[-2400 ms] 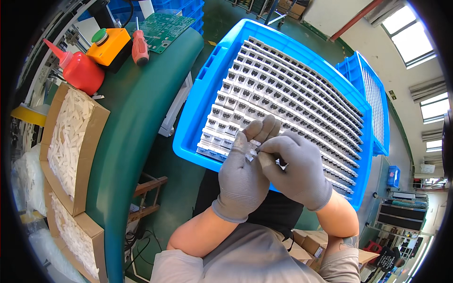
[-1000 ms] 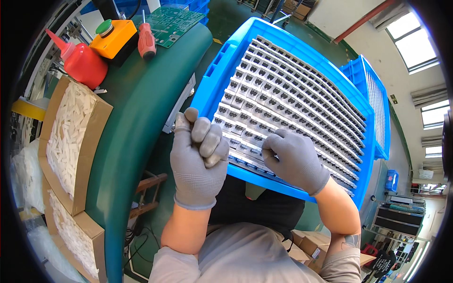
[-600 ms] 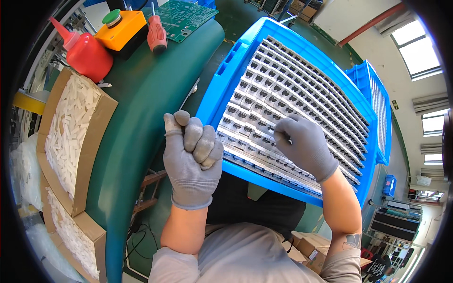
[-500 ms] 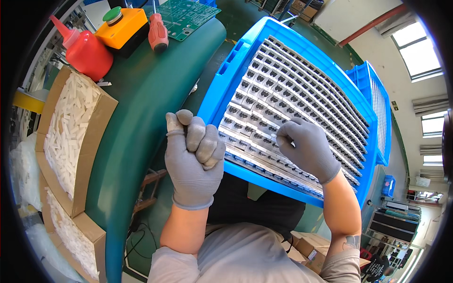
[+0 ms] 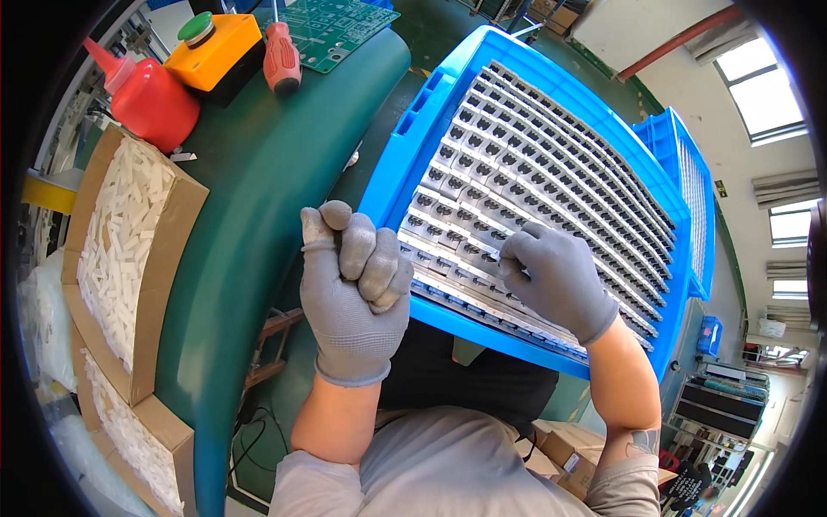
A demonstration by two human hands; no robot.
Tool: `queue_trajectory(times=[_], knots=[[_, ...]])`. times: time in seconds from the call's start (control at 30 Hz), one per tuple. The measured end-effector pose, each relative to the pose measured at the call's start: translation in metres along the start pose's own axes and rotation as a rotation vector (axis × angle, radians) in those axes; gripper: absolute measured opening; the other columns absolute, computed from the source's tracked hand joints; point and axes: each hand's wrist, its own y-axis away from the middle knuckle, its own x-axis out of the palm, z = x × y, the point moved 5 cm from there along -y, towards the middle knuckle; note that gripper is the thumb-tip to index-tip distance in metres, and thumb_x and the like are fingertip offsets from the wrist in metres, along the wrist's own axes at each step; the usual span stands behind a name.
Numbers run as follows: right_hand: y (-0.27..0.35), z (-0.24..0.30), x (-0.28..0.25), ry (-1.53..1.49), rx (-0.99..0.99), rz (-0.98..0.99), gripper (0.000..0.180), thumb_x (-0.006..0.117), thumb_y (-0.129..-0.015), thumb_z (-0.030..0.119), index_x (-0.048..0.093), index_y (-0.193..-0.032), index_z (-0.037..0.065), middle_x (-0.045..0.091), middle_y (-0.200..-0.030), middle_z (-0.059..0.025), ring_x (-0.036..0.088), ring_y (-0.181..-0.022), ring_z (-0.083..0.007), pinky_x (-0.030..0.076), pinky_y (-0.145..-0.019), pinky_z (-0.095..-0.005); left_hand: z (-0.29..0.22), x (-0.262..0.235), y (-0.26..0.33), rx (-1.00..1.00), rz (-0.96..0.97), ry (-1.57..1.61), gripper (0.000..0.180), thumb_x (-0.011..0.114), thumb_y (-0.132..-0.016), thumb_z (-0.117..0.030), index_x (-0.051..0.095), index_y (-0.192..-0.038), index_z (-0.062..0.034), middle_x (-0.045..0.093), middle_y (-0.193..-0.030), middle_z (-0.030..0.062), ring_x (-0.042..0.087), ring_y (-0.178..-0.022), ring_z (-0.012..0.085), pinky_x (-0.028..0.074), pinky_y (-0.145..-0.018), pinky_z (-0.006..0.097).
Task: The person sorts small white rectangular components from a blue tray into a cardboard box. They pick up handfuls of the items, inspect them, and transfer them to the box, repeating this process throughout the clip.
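Observation:
My left hand (image 5: 357, 289), in a grey glove, is held palm up beside the left edge of a blue plastic crate (image 5: 398, 185). Its fingers curl closed into the palm, and whatever they may hold is hidden. Over the crate, my gloved right hand (image 5: 558, 277) pinches thumb and fingers together just above the lower rows. A tiny pale speck shows near its fingertips, too small to name. Rows of silvery metal parts with black inserts (image 5: 508, 164) fill the crate.
A green-topped bench (image 5: 258, 181) runs along my left, carrying a red squeeze bottle (image 5: 155, 103), a yellow box with a green button (image 5: 215, 52), a screwdriver (image 5: 282, 60) and a green circuit board (image 5: 340, 30). Cardboard boxes (image 5: 168, 276) hold many white pieces. Another blue crate (image 5: 689, 181) stands beyond.
My right hand has shifted very slightly left over the rows, still pinched. The left hand stays curled in nearly the same place. The view has tilted a little.

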Motion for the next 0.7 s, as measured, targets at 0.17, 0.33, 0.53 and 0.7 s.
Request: queue_trajectory(times=[0.17,0.33,0.53,0.7], knots=[[-0.001,0.004,0.0,0.036,-0.016,-0.01,0.024,0.074,-0.088,0.028,0.065,-0.08,0.007,0.061,-0.077,-0.0113,0.065,-0.07,-0.0336,0.053,-0.062,-0.0452,0.001,0.0,0.0,0.001,0.002,0.011,0.045,0.032,-0.114,-0.037,0.065,-0.113,-0.0069,0.03,-0.066,-0.0041,0.025,-0.05,0.0068,0.029,-0.042,0.021],[0.003,0.007,-0.013,0.014,-0.001,-0.077,0.01,0.072,-0.083,0.017,0.068,-0.085,0.007,0.062,-0.079,-0.0116,0.066,-0.072,-0.0331,0.054,-0.064,-0.0441,0.0,0.0,0.001,-0.002,0.008,0.02,0.045,0.032,-0.114,-0.037,0.065,-0.113,-0.0064,0.031,-0.066,-0.0038,0.025,-0.051,0.007,0.029,-0.042,0.021],[0.012,0.011,-0.014,-0.052,-0.084,-0.049,0.02,0.071,-0.078,0.004,0.074,-0.098,0.007,0.065,-0.086,-0.0105,0.065,-0.068,-0.0299,0.054,-0.063,-0.0384,0.006,0.0,0.0,-0.03,-0.016,0.035,0.044,0.033,-0.114,-0.037,0.065,-0.114,-0.0062,0.032,-0.068,-0.0031,0.026,-0.053,0.0079,0.03,-0.043,0.022],[0.016,0.013,-0.036,-0.318,-0.009,-0.247,0.02,0.072,-0.082,0.004,0.073,-0.102,0.006,0.065,-0.083,-0.0115,0.066,-0.069,-0.0305,0.054,-0.062,-0.0389,0.036,0.015,0.004,-0.042,-0.45,0.026,0.041,0.039,-0.112,-0.039,0.063,-0.115,-0.0056,0.045,-0.078,-0.0008,0.046,-0.07,0.0129,0.045,-0.06,0.028]])
